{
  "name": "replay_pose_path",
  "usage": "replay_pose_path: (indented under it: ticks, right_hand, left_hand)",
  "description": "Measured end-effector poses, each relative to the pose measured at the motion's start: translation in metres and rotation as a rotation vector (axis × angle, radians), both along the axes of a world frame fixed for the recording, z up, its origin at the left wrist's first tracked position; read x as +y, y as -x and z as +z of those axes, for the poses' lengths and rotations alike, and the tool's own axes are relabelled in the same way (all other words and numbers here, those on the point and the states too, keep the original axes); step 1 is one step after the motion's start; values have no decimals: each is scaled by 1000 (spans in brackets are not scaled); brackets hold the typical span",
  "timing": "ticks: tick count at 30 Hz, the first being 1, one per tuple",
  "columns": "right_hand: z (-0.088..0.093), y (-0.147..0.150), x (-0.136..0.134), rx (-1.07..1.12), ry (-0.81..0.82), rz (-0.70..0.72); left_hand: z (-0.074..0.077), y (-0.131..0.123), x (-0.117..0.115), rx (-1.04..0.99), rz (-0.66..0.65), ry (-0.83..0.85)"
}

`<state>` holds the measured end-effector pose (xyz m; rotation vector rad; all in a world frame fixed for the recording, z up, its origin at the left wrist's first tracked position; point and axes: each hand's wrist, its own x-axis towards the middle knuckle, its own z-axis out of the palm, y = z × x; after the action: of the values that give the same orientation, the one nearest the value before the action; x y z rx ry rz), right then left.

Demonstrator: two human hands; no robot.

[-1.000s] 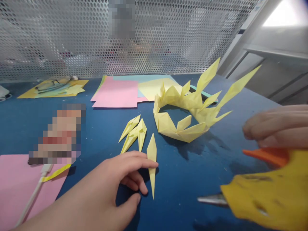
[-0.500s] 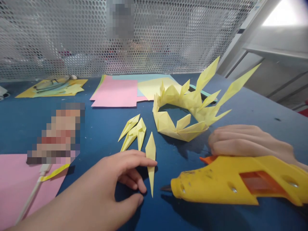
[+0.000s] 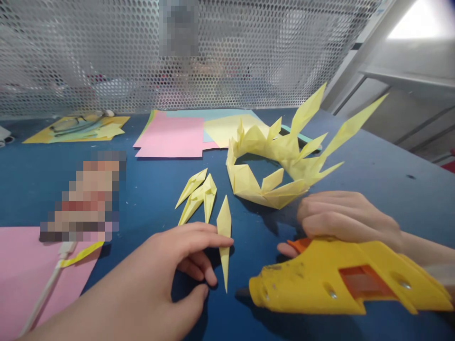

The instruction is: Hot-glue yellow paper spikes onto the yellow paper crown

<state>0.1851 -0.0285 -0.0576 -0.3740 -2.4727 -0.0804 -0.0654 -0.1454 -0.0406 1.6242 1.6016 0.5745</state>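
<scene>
My left hand [image 3: 177, 265] rests over the blue table with its fingers apart. Its index fingertip lies across a narrow yellow folded paper piece [image 3: 224, 218], which is flat on the table. My right hand [image 3: 341, 215] is closed around a yellow hot glue gun [image 3: 298, 284], partly hidden behind it. A fingertip shows by the gun's orange trigger. The dark nozzle points left, close to the lower tip of the paper piece but apart from it. Several more yellow folded pieces [image 3: 199, 194] lie beyond my left hand. A spiky yellow paper crown [image 3: 249, 182] stands behind the gun.
Pink, blue and yellow paper sheets [image 3: 170, 137] lie at the back. At the far left, glasses [image 3: 76, 125] sit on yellow paper. A blurred-out phone-like object [image 3: 88, 194] with a white cable [image 3: 46, 293] lies left, near pink paper [image 3: 17, 265]. A perforated metal panel [image 3: 106, 57] rises behind.
My right hand and the glue gun have moved left and slightly down, tilting a little. A fingertip now shows beside the trigger. My left hand and the paper piece stay almost still.
</scene>
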Motion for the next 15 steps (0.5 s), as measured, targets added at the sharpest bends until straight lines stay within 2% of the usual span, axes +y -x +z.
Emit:
replay_pose_path:
  ticks: [5, 10, 15]
  right_hand:
    - [3, 3, -1, 92, 117, 62]
    - [5, 0, 4, -49, 118, 117]
    - [4, 1, 4, -35, 113, 103]
  left_hand:
    - [-7, 4, -4, -60, 19, -6]
    - [3, 1, 2, 21, 3, 6]
    - [6, -3, 4, 42, 8, -31]
